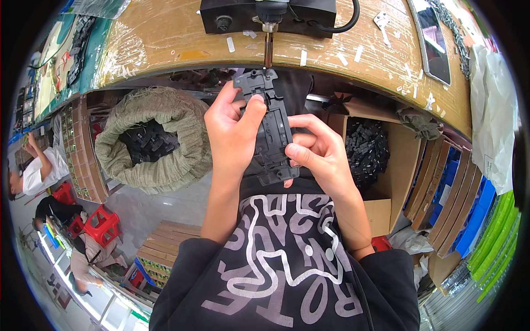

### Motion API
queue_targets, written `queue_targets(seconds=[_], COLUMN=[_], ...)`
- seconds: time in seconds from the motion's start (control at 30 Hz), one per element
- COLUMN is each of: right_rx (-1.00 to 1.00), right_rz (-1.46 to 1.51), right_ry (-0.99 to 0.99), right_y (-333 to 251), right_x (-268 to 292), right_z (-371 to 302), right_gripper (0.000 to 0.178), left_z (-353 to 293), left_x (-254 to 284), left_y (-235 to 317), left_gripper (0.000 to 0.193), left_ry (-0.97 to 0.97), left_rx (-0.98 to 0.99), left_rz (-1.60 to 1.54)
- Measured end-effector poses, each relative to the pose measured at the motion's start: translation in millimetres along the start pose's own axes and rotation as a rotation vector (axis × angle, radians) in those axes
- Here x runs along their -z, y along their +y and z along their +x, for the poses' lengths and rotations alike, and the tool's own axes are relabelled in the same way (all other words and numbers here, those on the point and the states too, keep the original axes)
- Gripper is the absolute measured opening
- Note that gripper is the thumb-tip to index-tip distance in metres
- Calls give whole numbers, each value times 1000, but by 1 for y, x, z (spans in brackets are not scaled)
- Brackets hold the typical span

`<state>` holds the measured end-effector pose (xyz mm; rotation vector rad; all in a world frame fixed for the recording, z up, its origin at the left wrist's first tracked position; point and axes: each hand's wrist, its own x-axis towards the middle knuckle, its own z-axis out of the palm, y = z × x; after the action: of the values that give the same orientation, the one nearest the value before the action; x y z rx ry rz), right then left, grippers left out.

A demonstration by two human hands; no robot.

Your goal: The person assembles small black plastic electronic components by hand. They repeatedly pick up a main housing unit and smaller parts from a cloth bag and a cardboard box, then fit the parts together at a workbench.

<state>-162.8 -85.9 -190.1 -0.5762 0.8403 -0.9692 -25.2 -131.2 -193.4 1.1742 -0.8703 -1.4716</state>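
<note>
A long black plastic part (271,138) with slots and raised edges is held upright between my hands, below the bench edge. My left hand (229,132) grips its upper left side, thumb laid over the face. On the lower right edge, my right hand (323,151) pinches the part between thumb and fingers. Straight above the part, a metal rod (268,49) points down from a black bench-mounted tool (234,16). The rod's tip meets or nearly meets the part's top end; I cannot tell if they touch.
The plastic-wrapped workbench (160,44) carries white scraps, a phone (436,58) and a small metal piece (382,22). A cloth sack (113,124) of black parts stands left, a cardboard box (400,182) of small black parts right. Red stools (102,223) and people (44,168) are farther left.
</note>
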Motion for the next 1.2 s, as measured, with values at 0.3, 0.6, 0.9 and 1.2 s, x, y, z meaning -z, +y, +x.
queue_targets(seconds=[0.3, 0.6, 0.9, 1.2], right_rx=[5, -8, 0, 13], right_rz=[25, -2, 9, 40], right_ry=[11, 7, 12, 0], right_y=[-4, -2, -2, -3], right_x=[-3, -2, -2, -3], right_z=[1, -2, -2, -1], right_gripper=[32, 32, 32, 31], left_z=[2, -1, -1, 0], left_x=[-2, 0, -4, -2], left_y=[4, 0, 5, 4], left_gripper=[18, 20, 19, 19], left_ry=[10, -5, 31, 13], left_rx=[26, -4, 14, 27], left_rz=[-4, -19, -20, -26])
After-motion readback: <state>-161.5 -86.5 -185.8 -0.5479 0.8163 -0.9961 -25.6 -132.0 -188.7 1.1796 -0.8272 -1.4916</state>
